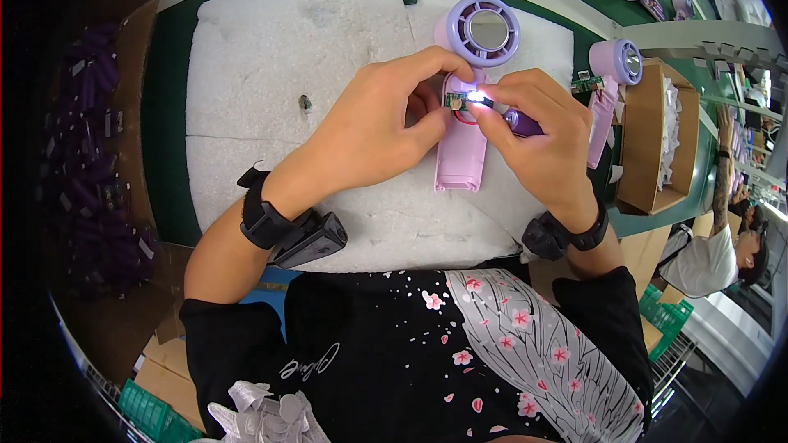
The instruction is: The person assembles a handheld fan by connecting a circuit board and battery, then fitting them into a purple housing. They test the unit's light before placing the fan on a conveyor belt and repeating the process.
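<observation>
A light purple handheld fan lies on the white foam pad, its round head (444,35) away from me and its open handle shell (460,166) toward me. My left hand (365,119) is closed on the fan's neck, index finger on top and thumb at the side. At the neck a small green circuit board (454,102) shows, with a bright white light (475,97) glowing on it. My right hand (546,135) pinches the board's right end beside that light. Partly hidden under its fingers is a dark purple cylindrical battery (523,123). A red wire (465,120) loops below the board.
The foam pad (246,74) covers the green bench. On the left stands a carton (138,49) of purple cylinders. At right, another opened fan (614,61) lies beside a carton (644,148) with white pieces. A person (714,258) sits farther right.
</observation>
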{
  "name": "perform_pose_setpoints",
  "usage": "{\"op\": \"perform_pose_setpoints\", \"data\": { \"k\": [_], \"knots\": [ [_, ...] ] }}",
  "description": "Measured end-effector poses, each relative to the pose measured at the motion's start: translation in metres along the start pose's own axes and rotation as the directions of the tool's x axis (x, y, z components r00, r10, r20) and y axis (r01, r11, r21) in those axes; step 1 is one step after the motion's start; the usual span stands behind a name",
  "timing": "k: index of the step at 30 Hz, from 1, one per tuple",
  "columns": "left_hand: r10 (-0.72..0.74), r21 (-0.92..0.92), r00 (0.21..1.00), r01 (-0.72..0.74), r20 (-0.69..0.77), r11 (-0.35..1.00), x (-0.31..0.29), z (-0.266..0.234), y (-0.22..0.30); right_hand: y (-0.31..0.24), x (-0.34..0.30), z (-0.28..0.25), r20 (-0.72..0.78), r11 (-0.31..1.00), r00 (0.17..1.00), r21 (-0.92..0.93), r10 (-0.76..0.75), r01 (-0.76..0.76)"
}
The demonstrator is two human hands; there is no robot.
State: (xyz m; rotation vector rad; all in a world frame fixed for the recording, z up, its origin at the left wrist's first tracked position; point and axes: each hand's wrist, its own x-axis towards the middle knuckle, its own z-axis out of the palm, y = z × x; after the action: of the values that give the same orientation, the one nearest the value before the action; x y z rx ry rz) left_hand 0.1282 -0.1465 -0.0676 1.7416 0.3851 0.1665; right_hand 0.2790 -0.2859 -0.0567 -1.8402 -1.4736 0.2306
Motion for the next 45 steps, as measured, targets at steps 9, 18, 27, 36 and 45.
{"op": "perform_pose_setpoints", "data": {
  "k": [9, 18, 27, 36, 45],
  "knots": [
    [-0.022, -0.024, 0.999, 0.021, -0.043, 1.0, 0.0, 0.002, 0.001, -0.007, -0.001, -0.002, 0.031, 0.989, 0.998, -0.134, -0.055, 0.059],
    [0.091, 0.25, 0.996, -0.094, 0.024, 0.964, 0.004, -0.004, 0.002, -0.003, 0.005, -0.006, 0.133, 0.963, 0.956, 0.032, 0.261, -0.268],
    [0.209, 0.182, 0.978, -0.204, -0.01, 0.962, 0.007, -0.008, -0.005, -0.002, 0.012, -0.038, 0.557, 0.933, 0.793, 0.087, 0.245, -0.35],
    [0.003, 0.012, 0.995, -0.002, -0.104, 1.0, 0.002, -0.004, -0.017, 0.002, -0.016, -0.018, 0.247, 0.982, 0.961, -0.109, -0.123, 0.153],
    [0.02, 0.009, 0.988, -0.019, -0.153, 1.0, 0.006, 0.001, -0.017, 0.014, -0.017, -0.022, 0.225, 0.971, 0.968, -0.179, -0.115, 0.157]
  ]
}}
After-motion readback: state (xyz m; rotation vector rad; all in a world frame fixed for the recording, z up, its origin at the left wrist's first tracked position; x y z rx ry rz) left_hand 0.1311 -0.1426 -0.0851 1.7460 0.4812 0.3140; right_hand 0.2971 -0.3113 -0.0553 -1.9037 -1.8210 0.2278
